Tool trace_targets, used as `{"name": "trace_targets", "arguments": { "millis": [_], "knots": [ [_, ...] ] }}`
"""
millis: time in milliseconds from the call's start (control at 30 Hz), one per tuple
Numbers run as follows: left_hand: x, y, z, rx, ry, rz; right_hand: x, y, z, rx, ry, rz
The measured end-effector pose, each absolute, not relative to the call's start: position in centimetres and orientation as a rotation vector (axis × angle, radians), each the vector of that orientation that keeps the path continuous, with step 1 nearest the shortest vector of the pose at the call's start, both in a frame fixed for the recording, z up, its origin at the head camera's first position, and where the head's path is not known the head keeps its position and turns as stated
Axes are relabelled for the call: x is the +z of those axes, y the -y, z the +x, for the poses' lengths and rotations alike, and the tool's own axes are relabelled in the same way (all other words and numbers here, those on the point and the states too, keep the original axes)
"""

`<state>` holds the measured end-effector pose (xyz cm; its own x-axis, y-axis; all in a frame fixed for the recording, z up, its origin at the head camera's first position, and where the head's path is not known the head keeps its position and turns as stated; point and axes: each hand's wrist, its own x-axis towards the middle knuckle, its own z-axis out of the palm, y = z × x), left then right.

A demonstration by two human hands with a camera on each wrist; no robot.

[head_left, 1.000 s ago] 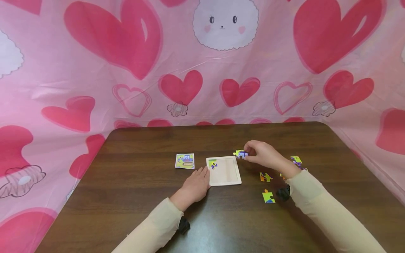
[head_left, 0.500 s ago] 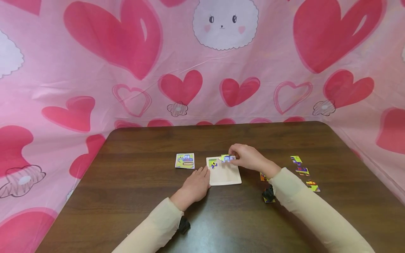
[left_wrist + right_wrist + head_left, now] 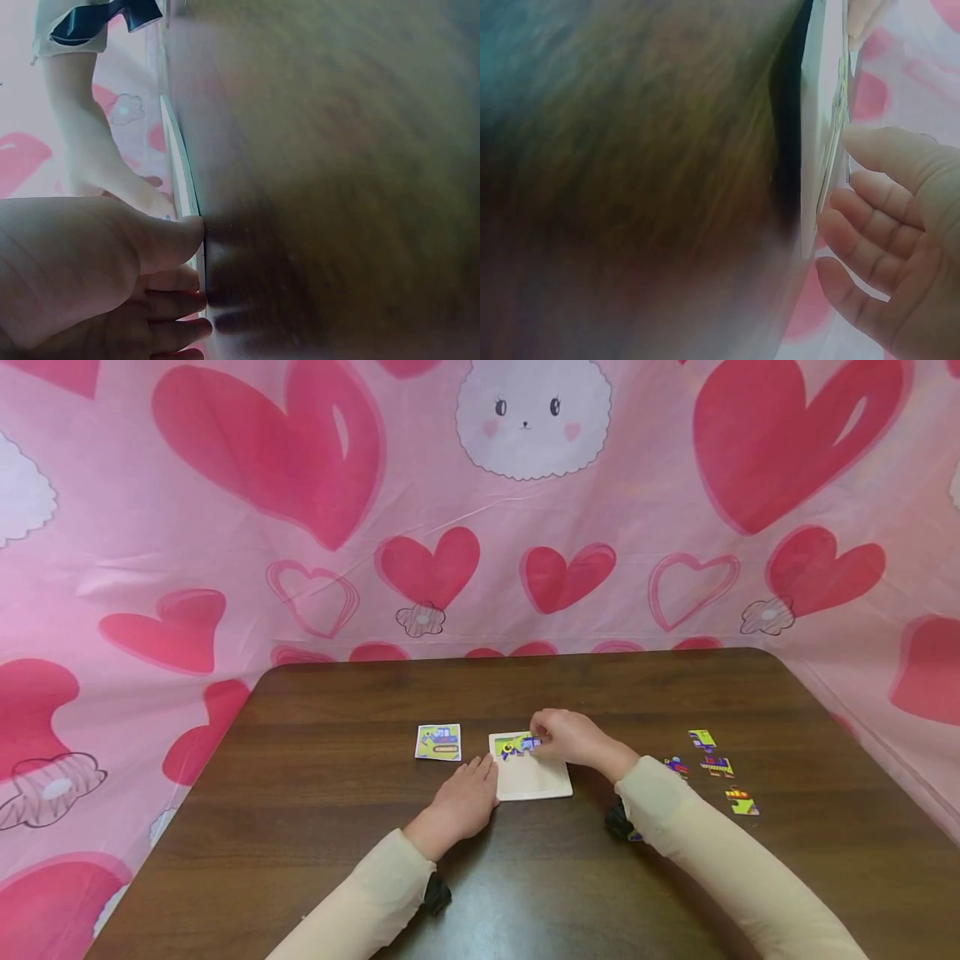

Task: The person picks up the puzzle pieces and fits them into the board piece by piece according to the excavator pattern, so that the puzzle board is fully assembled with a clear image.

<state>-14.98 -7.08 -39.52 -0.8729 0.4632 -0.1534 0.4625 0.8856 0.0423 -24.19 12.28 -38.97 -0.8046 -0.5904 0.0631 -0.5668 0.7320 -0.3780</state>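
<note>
Right hand (image 3: 576, 739) at the far side of the tray (image 3: 532, 783), thumb and fingertips drawn narrow on a piece (image 3: 529, 744); fingers cover its right part. The piece lies along the tray's far side, just beside the corner piece (image 3: 507, 750); whether the two interlock is too small to tell. Whether it sits fully flat, cannot tell.

Left hand (image 3: 459, 797) at the tray's left edge: fingers straight, thumb touching the edge in the left wrist view, nothing gripped.

Handling, as judged: piece thin, light, stiff, likely board or wood. Not very slippery, though so flat that it gives fingertips little to hold. Best taken by opposite edges, clear of the tab; the tab looks the weakest part, apt to fray or bend if forced. Tray also light, likely to slide if pressed sideways without a hand against it.

Four loose pieces (image 3: 702, 740) on the table (image 3: 337, 827), right of the tray; a sliver of something coloured shows beside the right wrist band (image 3: 618, 821). Printed card (image 3: 438, 742) left of the tray, apart from it.
</note>
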Motion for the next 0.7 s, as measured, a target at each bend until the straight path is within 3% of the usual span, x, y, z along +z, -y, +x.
{"name": "trace_targets", "arguments": {
  "millis": [400, 700],
  "knots": [
    [-39.79, 7.04, -14.99, 0.024, -2.902, 0.704, -39.29, -11.97, -24.58, -0.569, -2.849, -0.922],
    [-39.77, 7.01, -15.01, 0.004, -2.903, 0.71, -38.97, -12.03, -24.12, -0.603, -2.771, -1.059]
  ]
}}
